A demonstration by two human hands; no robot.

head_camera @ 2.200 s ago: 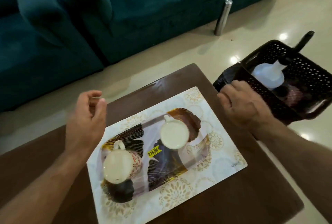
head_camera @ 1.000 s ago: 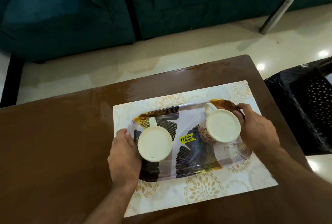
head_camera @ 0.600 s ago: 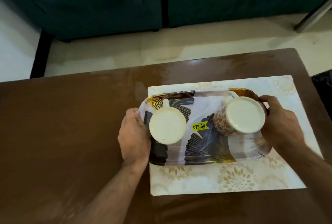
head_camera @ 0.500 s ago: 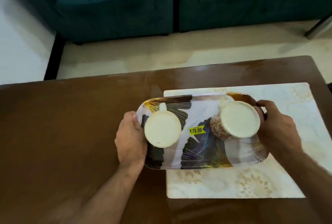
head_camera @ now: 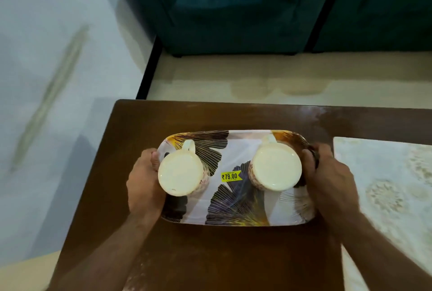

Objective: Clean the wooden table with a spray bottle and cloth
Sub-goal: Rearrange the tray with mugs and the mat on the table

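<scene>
It was a home living room: a teal sofa stood behind a low wooden desk on a tiled floor.

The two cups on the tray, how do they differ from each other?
The left cup sits by the left hand, its handle pointing away and fully visible; the right cup sits by the right hand, its handle mostly hidden behind its base. The right cup's base looks slightly wider. Both stand upside down on the tray, cream-bottomed with patterned sides.

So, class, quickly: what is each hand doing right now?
Left hand: gripping the tray's left end.
Right hand: gripping the tray's right end.
</scene>
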